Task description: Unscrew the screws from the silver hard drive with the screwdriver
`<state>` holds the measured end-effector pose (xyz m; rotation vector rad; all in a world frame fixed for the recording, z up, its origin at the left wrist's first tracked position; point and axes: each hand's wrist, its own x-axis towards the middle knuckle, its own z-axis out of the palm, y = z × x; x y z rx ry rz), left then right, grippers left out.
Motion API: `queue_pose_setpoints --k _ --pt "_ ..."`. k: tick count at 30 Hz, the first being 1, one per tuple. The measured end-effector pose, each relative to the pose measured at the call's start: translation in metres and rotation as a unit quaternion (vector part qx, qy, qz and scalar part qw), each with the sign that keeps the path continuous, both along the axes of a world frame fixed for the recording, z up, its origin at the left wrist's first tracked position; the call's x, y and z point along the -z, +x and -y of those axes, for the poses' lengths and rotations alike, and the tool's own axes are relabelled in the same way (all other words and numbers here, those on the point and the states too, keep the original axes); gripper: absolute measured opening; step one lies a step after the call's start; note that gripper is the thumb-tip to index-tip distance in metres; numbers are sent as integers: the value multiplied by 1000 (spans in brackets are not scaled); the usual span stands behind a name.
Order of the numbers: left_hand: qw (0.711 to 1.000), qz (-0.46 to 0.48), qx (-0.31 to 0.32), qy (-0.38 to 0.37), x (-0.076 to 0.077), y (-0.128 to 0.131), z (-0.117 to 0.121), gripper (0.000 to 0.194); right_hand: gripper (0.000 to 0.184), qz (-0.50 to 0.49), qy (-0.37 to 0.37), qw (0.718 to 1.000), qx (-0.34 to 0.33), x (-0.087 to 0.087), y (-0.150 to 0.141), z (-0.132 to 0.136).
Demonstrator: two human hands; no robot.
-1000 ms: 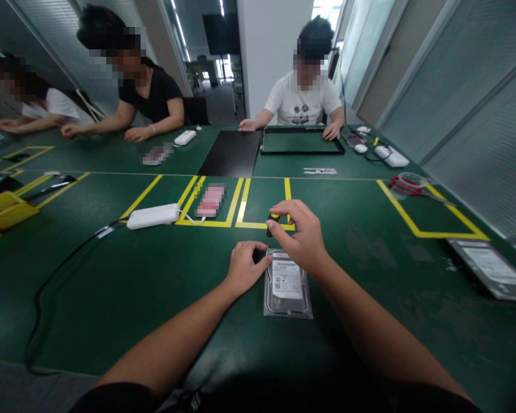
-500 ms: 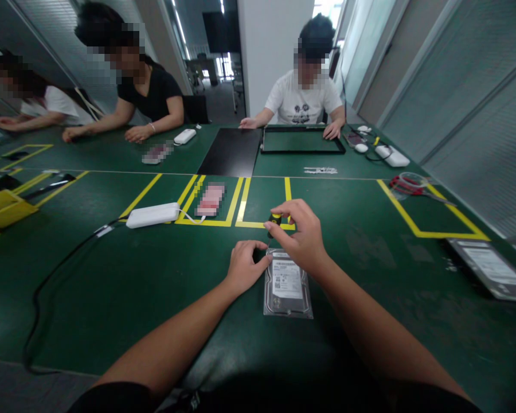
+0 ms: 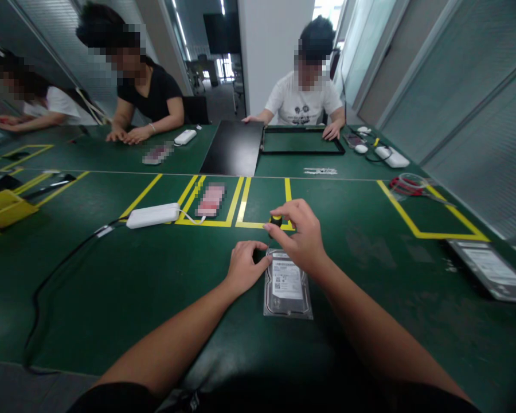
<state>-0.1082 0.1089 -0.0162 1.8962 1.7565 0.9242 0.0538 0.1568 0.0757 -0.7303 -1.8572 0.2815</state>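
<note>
Now the right hand [image 3: 301, 235] is pinching the screwdriver [image 3: 276, 221] by its handle between thumb and fingertips, shaft pointing down toward the drive [image 3: 287, 285] at its far left corner. Alongside, the left hand [image 3: 244, 265] is resting half open, thumb at that corner; whether it's gripping anything, we can't tell. The drive is lying flat, label-up, on the table [image 3: 112, 298].

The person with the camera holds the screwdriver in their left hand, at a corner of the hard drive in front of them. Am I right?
Wrong hand: the head view shows the screwdriver in the right hand, not the left hand. It is indeed at a corner of the hard drive in front of them.
</note>
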Motion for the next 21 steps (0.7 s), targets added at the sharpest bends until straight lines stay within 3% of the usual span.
queue_pose_setpoints --k 4,10,21 --pt "1000 1 1 -2 -1 0 0 21 11 -5 14 1000 10 0 -1 -1" --pt "1000 0 1 -7 -2 0 0 22 19 1 10 1000 11 0 -1 1" --pt "1000 -4 1 -7 -2 0 0 21 9 -12 10 1000 26 1 -4 1"
